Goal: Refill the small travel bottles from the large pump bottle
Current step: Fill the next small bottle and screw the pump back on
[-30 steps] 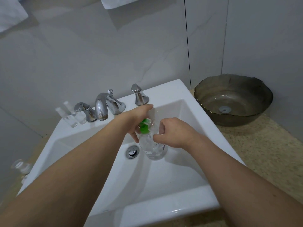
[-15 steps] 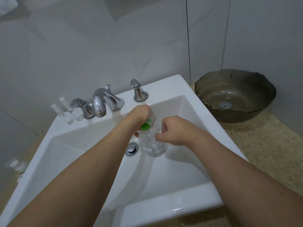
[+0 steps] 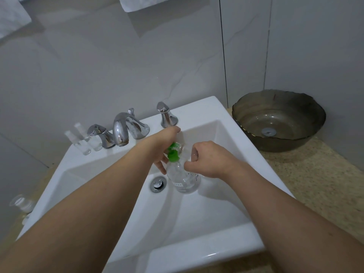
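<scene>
A large clear pump bottle (image 3: pixel 184 181) with a green pump head (image 3: pixel 173 155) stands tilted inside the white sink (image 3: pixel 199 251), just right of the drain. My left hand (image 3: pixel 164 143) covers the pump head from the left, its fingers curled round it. My right hand (image 3: pixel 208 160) grips the bottle's neck and shoulder from the right. Two small clear travel bottles (image 3: pixel 83 143) stand on the sink ledge, left of the faucet. I cannot tell whether anything is held under the pump spout.
A chrome faucet (image 3: pixel 123 129) with two handles sits at the back of the sink. A dark glass vessel bowl (image 3: pixel 278 120) rests on the speckled counter to the right. Another clear container (image 3: pixel 20 203) lies off the sink's left edge.
Both hands stay on the pump bottle in the same spot. Only the view has shifted slightly up and down.
</scene>
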